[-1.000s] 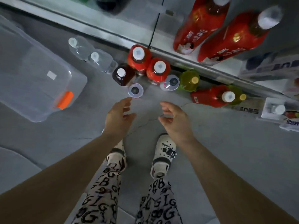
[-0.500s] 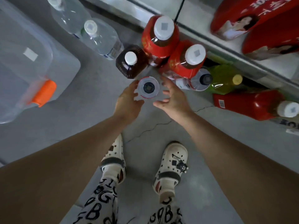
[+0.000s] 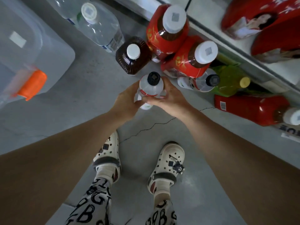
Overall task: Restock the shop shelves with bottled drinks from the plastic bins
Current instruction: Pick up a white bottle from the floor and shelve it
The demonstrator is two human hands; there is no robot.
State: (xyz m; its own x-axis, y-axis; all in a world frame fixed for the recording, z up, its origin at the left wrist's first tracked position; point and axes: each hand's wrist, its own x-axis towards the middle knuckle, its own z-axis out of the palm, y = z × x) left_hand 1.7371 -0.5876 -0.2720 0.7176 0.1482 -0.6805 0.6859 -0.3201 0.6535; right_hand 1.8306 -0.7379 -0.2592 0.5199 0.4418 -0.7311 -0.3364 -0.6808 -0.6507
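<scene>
One plastic bin (image 3: 32,51), the biggest item, sits well apart from the shelf (image 3: 240,51), out on the floor, cut off by the frame edge; its contents can't be read through the cloudy wall. Big red bottles (image 3: 259,17) lie on the shelf, so some restocking looks done. Most is left: at least eight bottles wait on the floor along the shelf's foot. Two tall red bottles (image 3: 167,33) stand just beside the shelf base, and a third red bottle (image 3: 250,108) lies on its side below it. Two water bottles (image 3: 99,28) are farther out from the shelf, a dark bottle (image 3: 131,57) is near them, and a green bottle (image 3: 230,82) and a clear black-capped bottle (image 3: 204,82) are tucked under the shelf edge.

The small bottle (image 3: 151,85), clear with a black cap, is on the outer side of that cluster, near the shelf, between both hands. The left hand (image 3: 126,101) wraps one side and the right hand (image 3: 170,96) curls across the other, both gripping it.

The bottle's base is hidden, so I can't tell if it's lifted. Labels are blurred. The upper shelf is cropped.
</scene>
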